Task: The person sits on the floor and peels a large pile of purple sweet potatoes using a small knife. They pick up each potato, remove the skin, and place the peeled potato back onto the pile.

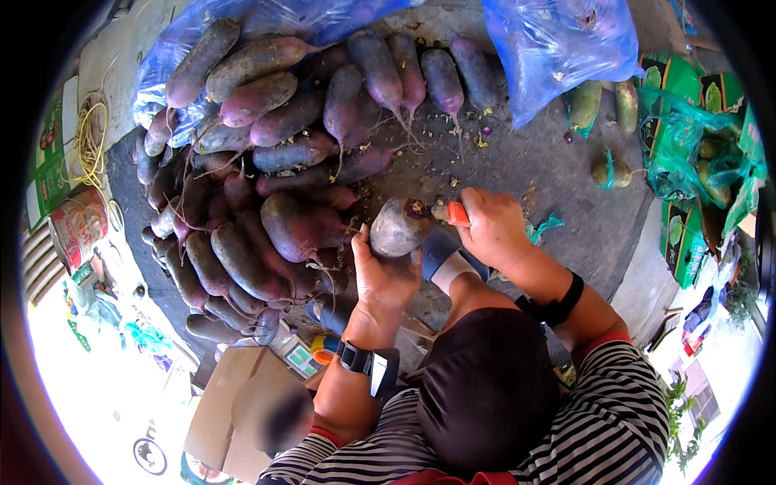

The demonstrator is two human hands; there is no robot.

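My left hand (380, 280) cups a round, greyish-purple radish (399, 228) from below, thumb along its left side. The radish's cut end faces right and shows dark purple flesh. In my right hand (495, 226) is a knife with an orange handle (457, 214). Its short blade meets the cut end; the tip is hard to make out. Left of my hands lies a big heap of long purple radishes (299, 226), dusty, with thin roots. The nearest, a fat one, sits just beside my left thumb.
Blue plastic sheeting (558, 48) lies behind the heap and at the far right. Several green radishes (586, 105) and green cartons (683, 234) with green netting are on the right. A yellow cord (87, 145) hangs at left. My shoe (444, 255) is below the held radish.
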